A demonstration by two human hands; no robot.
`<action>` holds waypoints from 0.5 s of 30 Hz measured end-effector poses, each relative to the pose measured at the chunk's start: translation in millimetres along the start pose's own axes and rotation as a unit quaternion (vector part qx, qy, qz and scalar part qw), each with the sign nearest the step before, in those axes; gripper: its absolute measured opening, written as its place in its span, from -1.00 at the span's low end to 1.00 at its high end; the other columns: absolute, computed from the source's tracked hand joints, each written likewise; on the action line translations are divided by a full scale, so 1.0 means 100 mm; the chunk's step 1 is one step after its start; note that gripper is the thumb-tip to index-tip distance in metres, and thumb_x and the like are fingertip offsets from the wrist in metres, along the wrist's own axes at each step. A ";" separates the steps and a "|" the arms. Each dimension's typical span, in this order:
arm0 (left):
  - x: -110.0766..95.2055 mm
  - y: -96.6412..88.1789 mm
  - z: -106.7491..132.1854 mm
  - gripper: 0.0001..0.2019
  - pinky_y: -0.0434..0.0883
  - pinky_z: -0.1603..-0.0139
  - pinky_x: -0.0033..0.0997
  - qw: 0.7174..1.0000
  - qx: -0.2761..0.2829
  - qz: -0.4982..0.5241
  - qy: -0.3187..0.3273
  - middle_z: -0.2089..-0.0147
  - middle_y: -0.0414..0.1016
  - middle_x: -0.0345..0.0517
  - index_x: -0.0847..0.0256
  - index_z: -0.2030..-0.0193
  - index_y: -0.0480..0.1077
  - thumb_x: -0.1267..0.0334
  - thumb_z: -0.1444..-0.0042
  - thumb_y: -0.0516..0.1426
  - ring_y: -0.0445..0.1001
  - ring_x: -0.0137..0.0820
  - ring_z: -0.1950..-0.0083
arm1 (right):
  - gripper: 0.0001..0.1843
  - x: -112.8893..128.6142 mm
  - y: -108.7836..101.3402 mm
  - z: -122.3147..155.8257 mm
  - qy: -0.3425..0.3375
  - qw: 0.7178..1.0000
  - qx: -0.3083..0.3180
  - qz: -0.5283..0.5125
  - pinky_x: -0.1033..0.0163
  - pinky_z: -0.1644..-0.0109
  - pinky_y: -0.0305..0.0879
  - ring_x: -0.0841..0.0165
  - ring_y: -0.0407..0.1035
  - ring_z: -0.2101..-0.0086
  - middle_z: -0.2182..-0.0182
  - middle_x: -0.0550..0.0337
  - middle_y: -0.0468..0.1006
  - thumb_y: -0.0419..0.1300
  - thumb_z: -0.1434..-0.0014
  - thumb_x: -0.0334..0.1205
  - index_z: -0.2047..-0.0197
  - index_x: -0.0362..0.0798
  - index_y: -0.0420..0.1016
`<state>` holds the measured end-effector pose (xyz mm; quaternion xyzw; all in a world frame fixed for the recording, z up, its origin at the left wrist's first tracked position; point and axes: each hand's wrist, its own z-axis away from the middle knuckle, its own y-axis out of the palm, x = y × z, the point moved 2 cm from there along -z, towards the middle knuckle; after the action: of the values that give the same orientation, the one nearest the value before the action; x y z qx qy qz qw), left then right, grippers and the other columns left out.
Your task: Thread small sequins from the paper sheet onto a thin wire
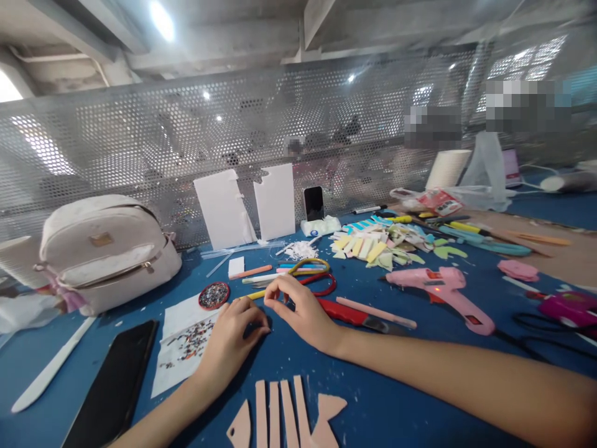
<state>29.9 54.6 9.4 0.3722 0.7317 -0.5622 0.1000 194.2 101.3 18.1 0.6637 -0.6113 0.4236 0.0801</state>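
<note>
My left hand [231,339] rests curled on the blue table [410,367], its fingers bent inward beside a white sheet [184,342] strewn with tiny sequins. My right hand [298,308] lies just to its right, thumb and fingers pinched together at the tips; what they hold, if anything, is too small to make out. A round lid of sequins [214,295] sits just beyond the left hand. Scissors with red and yellow handles [314,277] lie past the right hand. Pink foam strips [284,414] lie in front of me.
A black phone [114,389] and a white strip lie at the left, a pale backpack [105,249] behind them. A red utility knife [354,316], a pink glue gun [441,292] and a heap of coloured foam scraps [377,242] lie right. White cards lean on a perforated metal screen [140,137].
</note>
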 end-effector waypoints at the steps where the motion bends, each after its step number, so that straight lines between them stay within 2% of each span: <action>1: -0.01 -0.01 0.00 -0.87 0.28 0.13 -0.21 1.000 -0.005 0.015 -0.002 0.26 0.46 -0.11 0.18 0.37 0.45 0.36 -0.21 0.15 0.43 -0.20 0.18 | -0.90 0.00 0.00 0.00 0.001 1.000 0.002 0.001 0.27 0.15 0.21 0.34 0.31 0.24 0.30 0.22 0.42 0.13 -0.30 -0.39 0.28 -0.04 0.35; 4: -0.02 -0.04 0.04 -0.87 0.35 0.15 -0.28 0.997 -0.028 0.065 -0.025 0.28 0.48 -0.12 0.19 0.32 0.41 0.34 -0.25 0.08 0.45 -0.26 0.22 | -0.91 0.00 -0.01 0.02 0.009 1.000 0.005 -0.001 0.27 0.16 0.22 0.34 0.30 0.25 0.31 0.21 0.42 0.13 -0.27 -0.41 0.27 -0.04 0.35; 8: 0.00 -0.08 0.16 -0.85 0.41 0.32 -0.40 0.985 -0.061 0.140 -0.080 0.40 0.48 -0.16 0.21 0.35 0.39 0.27 -0.23 0.10 0.48 -0.34 0.36 | -0.89 0.05 -0.03 0.03 0.010 1.000 0.009 -0.008 0.28 0.22 0.22 0.37 0.28 0.32 0.36 0.23 0.38 0.13 -0.21 -0.43 0.31 -0.05 0.32; 12: 0.06 -0.08 0.27 -0.97 0.43 0.28 -0.49 0.949 -0.073 0.280 -0.124 0.36 0.54 -0.19 0.18 0.34 0.45 0.33 -0.12 0.22 0.51 -0.40 0.32 | -0.87 0.13 -0.04 0.05 -0.032 0.999 0.039 0.000 0.28 0.27 0.19 0.38 0.25 0.37 0.41 0.24 0.35 0.12 -0.15 -0.46 0.35 -0.05 0.30; 15: 0.10 -0.06 0.29 -0.86 0.45 0.24 -0.52 0.932 -0.075 0.328 -0.136 0.34 0.56 -0.23 0.15 0.27 0.44 0.41 -0.04 0.27 0.52 -0.43 0.31 | -0.88 0.18 -0.03 0.06 -0.073 0.996 0.055 0.012 0.27 0.30 0.16 0.39 0.25 0.40 0.45 0.25 0.35 0.12 -0.11 -0.46 0.37 -0.05 0.29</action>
<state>10.7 31.8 -1.6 0.5026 0.5884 -0.4873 0.4046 197.8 85.0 27.1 0.6889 -0.5995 0.4075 -0.0065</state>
